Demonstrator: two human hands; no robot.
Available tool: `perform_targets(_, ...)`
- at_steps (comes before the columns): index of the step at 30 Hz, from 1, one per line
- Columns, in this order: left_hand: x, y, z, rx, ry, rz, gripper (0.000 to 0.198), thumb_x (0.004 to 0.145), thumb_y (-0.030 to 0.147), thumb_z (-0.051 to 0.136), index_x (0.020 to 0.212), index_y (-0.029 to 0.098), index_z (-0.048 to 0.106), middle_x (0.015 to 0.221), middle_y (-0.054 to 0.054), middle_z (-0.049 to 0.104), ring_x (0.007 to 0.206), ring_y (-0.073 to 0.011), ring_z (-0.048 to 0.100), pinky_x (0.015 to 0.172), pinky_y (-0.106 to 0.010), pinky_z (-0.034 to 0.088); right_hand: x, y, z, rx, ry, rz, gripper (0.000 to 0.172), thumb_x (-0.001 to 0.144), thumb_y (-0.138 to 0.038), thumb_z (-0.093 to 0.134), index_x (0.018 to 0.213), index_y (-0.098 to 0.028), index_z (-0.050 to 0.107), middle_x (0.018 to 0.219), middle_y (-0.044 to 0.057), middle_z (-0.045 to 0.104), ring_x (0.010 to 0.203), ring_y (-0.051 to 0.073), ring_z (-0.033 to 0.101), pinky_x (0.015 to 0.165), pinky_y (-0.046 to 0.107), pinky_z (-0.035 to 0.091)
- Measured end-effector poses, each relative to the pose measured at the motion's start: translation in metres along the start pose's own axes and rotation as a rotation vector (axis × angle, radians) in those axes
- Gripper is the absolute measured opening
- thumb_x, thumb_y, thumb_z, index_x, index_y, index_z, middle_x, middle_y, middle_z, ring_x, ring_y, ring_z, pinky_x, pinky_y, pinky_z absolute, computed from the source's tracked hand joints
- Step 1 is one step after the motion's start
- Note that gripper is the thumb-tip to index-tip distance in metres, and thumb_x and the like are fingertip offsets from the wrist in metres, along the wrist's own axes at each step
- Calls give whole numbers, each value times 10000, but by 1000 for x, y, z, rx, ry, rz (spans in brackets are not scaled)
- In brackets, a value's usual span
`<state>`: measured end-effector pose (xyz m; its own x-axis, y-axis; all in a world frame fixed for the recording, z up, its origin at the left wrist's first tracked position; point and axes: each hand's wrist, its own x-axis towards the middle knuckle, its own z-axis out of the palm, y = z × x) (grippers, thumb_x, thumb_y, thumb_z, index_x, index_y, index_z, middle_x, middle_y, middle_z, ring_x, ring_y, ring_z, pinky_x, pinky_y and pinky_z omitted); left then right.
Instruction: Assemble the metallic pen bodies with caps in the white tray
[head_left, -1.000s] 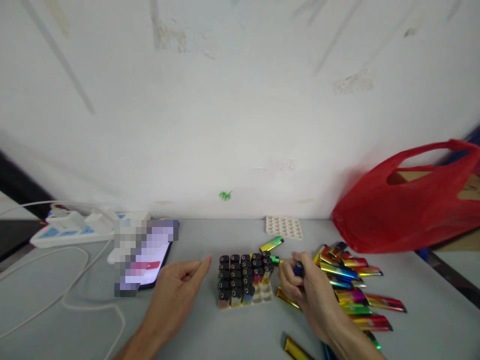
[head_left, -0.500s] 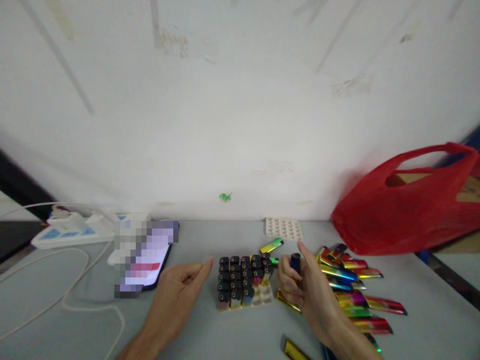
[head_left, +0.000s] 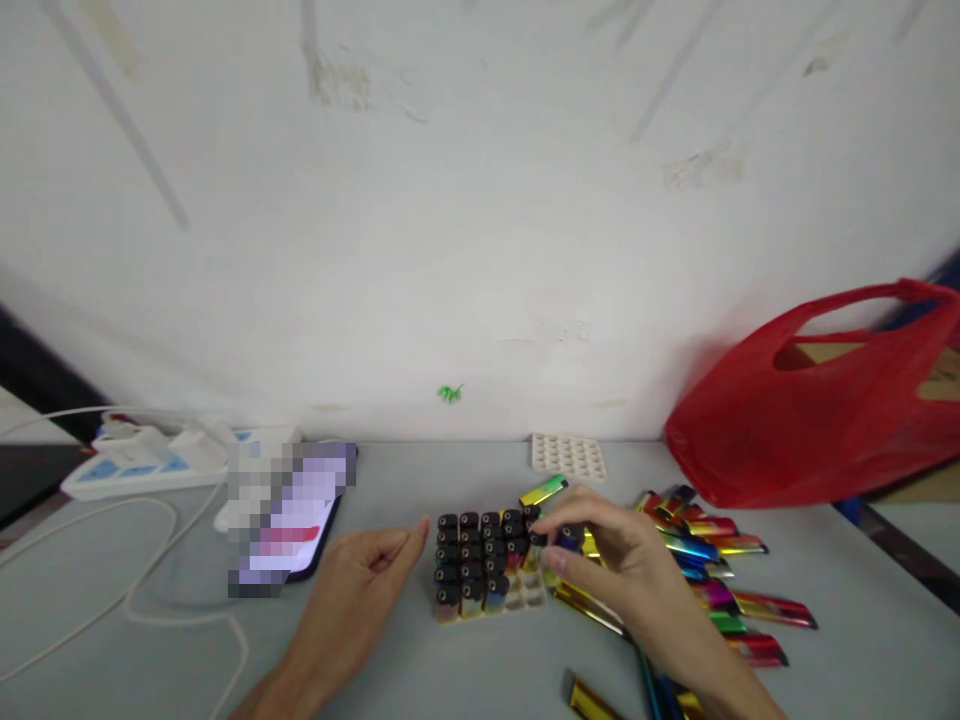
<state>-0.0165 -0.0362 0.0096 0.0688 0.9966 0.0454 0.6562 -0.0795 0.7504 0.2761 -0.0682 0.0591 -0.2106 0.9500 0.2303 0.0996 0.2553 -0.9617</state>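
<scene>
A pale tray (head_left: 517, 605) with pockets holds rows of upright lighters (head_left: 470, 552) with black tops; several pockets at its front right are bare. My right hand (head_left: 626, 565) reaches in from the right, with thumb and index finger closed around a black-topped lighter (head_left: 538, 541) in the tray's right column. A dark blue-topped piece (head_left: 571, 538) shows beneath the same hand, partly hidden by the fingers. Left of the tray, my left hand (head_left: 360, 590) is closed with its thumb pointing toward the rows; nothing shows in it.
Shiny coloured lighters (head_left: 772, 608) lie piled on the right, with a gold one (head_left: 592, 700) in front and a green-yellow one (head_left: 544, 490) behind. A second pale tray (head_left: 568, 456) lies by the wall. A red bag (head_left: 810, 430), phone (head_left: 300, 520), power strip (head_left: 150, 465) and white cables flank the area.
My right hand has moved left and turned palm down, from holding a dark blue-topped piece upright to closing thumb and index finger at the tray's right column. My left hand stays nearly still.
</scene>
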Motion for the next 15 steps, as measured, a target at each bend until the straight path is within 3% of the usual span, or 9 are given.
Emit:
perform_targets(4,-2,2,0,9,-58,46,581,1001,681,417,656,251,233,680,32,204,614,-158,255,575,-315,178,-2,4,-2,-113,42,-9,217,870,-389,949,1028,-294,834,985,7,795,928,231,705,831,350,499)
perform_targets(7,-3,4,0,18,-69,77,568,1013,649,400,654,247,218,676,33,200,610,-155,242,573,-320,174,-3,8,2,-231,41,-41,205,879,-406,945,931,-261,810,910,5,800,856,222,717,782,339,515)
perform_targets(15,-4,6,-1,23,-62,134,548,1041,578,403,647,246,217,669,38,195,594,-147,233,552,-315,181,-6,19,11,-320,-60,-145,210,913,-426,917,1024,-269,833,903,-10,809,797,181,740,764,298,549)
